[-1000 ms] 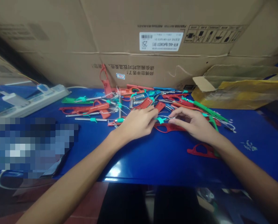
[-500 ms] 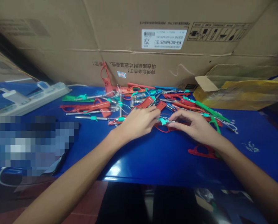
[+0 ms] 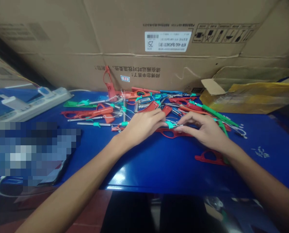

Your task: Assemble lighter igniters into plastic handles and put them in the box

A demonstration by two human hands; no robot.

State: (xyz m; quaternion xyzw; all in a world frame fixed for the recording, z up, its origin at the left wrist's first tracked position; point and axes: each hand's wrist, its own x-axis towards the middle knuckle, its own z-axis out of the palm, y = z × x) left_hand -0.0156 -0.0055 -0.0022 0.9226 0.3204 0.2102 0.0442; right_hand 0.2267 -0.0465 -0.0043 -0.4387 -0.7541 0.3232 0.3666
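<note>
My left hand (image 3: 146, 125) is closed, its fingertips pressed together against the left side of a teal plastic trigger piece (image 3: 170, 124) with thin wires. From the right, my right hand (image 3: 199, 127) pinches a small metal part (image 3: 179, 125) at that piece's other end. Directly below lies a red plastic handle shell (image 3: 170, 133) with a loop, partly covered by both hands. Beyond the fingers spreads a pile of similar parts, which look like those of long-stem lighters: red shells (image 3: 91, 112), metal tubes (image 3: 105, 124) with teal pieces, and green shells (image 3: 219, 115).
A large cardboard box (image 3: 86, 42) stands behind the blue table (image 3: 144, 168). At right is an open carton with yellow tape (image 3: 251, 97). A power strip (image 3: 45, 103) and a blurred-out dark object (image 3: 35, 152) lie at left. One red shell (image 3: 209, 158) rests near my right forearm.
The teal trigger piece between my fingers has shifted slightly to the right. Both hands keep nearly the same place and grip; the view has moved a little.
</note>
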